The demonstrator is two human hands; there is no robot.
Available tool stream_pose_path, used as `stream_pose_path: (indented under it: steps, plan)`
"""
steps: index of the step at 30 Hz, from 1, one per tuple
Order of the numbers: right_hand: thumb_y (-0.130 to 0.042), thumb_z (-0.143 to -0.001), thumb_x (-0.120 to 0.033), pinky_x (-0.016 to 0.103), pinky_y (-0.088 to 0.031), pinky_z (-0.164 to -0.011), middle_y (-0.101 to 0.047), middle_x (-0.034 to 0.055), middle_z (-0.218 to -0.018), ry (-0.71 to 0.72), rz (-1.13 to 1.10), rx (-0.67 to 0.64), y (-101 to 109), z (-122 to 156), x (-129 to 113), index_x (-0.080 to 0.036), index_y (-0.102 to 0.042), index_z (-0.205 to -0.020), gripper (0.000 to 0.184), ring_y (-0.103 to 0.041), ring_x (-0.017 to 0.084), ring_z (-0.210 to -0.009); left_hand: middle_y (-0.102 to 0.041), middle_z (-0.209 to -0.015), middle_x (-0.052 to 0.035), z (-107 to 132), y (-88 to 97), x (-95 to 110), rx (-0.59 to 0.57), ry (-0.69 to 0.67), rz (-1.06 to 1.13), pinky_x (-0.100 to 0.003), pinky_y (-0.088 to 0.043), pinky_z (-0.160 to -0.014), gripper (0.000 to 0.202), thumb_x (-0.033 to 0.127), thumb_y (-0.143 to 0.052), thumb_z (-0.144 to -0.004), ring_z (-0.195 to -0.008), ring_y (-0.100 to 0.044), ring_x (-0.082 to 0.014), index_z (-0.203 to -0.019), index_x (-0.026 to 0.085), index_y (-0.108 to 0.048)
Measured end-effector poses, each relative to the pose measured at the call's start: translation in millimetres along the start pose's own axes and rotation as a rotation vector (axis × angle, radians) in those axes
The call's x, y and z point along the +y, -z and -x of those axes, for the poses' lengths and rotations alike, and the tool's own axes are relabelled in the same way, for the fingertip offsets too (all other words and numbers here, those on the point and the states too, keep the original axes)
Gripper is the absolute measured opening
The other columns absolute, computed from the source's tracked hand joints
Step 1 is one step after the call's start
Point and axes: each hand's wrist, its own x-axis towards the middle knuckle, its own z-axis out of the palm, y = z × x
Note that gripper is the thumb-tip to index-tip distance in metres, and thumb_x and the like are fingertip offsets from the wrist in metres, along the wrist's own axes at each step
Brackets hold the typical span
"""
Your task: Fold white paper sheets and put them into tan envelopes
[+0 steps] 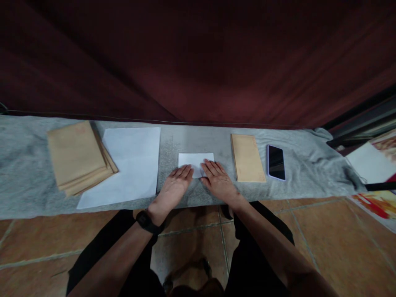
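A small white sheet of paper (194, 158), perhaps folded, lies on the grey cloth in front of me. My left hand (177, 183) rests over its lower left part, palm down with the fingers stretched out. On the lower right part lies my right hand (219, 180), also flat, its fingertips touching the paper. To the right of that hand is a neat stack of brown envelopes (248, 159). Larger white sheets (133, 165) spread out left of my left hand, partly beneath a looser pile of brown envelopes (76, 152).
A phone (276, 162) in a light purple case lies right of the envelope stack. Grey cloth (312, 165) covers the narrow surface. A dark red curtain (198, 82) hangs behind it. Papers with colourful prints (377, 206) are at the far right, and tiles form the floor.
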Motion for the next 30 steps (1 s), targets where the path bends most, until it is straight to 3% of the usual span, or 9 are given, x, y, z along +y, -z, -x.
stream_pose_path:
  steps: [5, 10, 16, 21, 26, 30]
  plan:
    - [-0.048, -0.104, -0.036, 0.049, -0.024, -0.129, -0.036, 0.0131, -0.164, 0.007, 0.021, -0.002, 0, -1, -2, -0.013, -0.044, -0.154, 0.055, -0.035, 0.027, -0.152, -0.058, -0.149, -0.0109, 1, -1.2, 3, -0.011, -0.012, -0.003, -0.044, -0.042, -0.117, 0.054, 0.008, -0.036, -0.092, -0.141, -0.051, -0.0230, -0.139, 0.021, -0.059]
    - [-0.046, -0.103, -0.033, 0.049, -0.024, -0.129, -0.038, 0.0145, -0.163, 0.015, 0.021, 0.000, 0, -4, -4, -0.011, -0.046, -0.152, 0.054, -0.036, 0.027, -0.151, -0.061, -0.144, -0.0165, -1, -1.1, 6, 0.013, -0.021, -0.030, -0.043, -0.046, -0.113, 0.048, 0.006, -0.039, -0.092, -0.136, -0.057, -0.0253, -0.133, 0.014, -0.063]
    - [-0.042, -0.101, -0.016, 0.045, -0.029, -0.127, -0.041, 0.0149, -0.161, 0.042, 0.071, -0.024, 3, -9, -7, -0.009, -0.049, -0.150, 0.050, -0.042, 0.026, -0.148, -0.067, -0.135, -0.0195, -4, 5.5, 7, 0.055, -0.024, -0.068, -0.045, -0.049, -0.110, 0.039, 0.007, -0.043, -0.094, -0.127, -0.063, -0.0288, -0.125, 0.009, -0.066]
    - [-0.045, -0.096, -0.006, 0.042, -0.035, -0.124, -0.046, 0.0163, -0.158, 0.041, 0.126, -0.013, 7, -8, -4, -0.007, -0.051, -0.147, 0.052, -0.049, 0.026, -0.143, -0.066, -0.136, -0.0187, -4, 11.0, -4, 0.028, 0.030, -0.043, -0.046, -0.050, -0.109, 0.039, 0.007, -0.043, -0.094, -0.126, -0.063, -0.0304, -0.124, 0.012, -0.068]
    - [-0.049, -0.096, -0.006, 0.041, -0.041, -0.120, -0.056, 0.0144, -0.150, 0.029, 0.123, 0.023, 15, -9, 3, -0.009, -0.058, -0.142, 0.047, -0.058, 0.025, -0.134, -0.066, -0.138, -0.0158, -2, 12.1, -17, 0.052, 0.079, -0.020, -0.045, -0.051, -0.107, 0.038, 0.009, -0.047, -0.095, -0.126, -0.063, -0.0289, -0.128, 0.014, -0.066]
    - [-0.049, -0.100, -0.013, 0.038, -0.048, -0.115, -0.065, 0.0077, -0.141, -0.042, -0.009, 0.094, 24, -12, 13, -0.017, -0.066, -0.134, 0.039, -0.063, 0.022, -0.128, -0.068, -0.136, -0.0120, -2, 13.3, -21, 0.125, 0.124, -0.011, -0.041, -0.053, -0.104, 0.035, 0.014, -0.048, -0.098, -0.121, -0.067, -0.0260, -0.128, 0.017, -0.066]
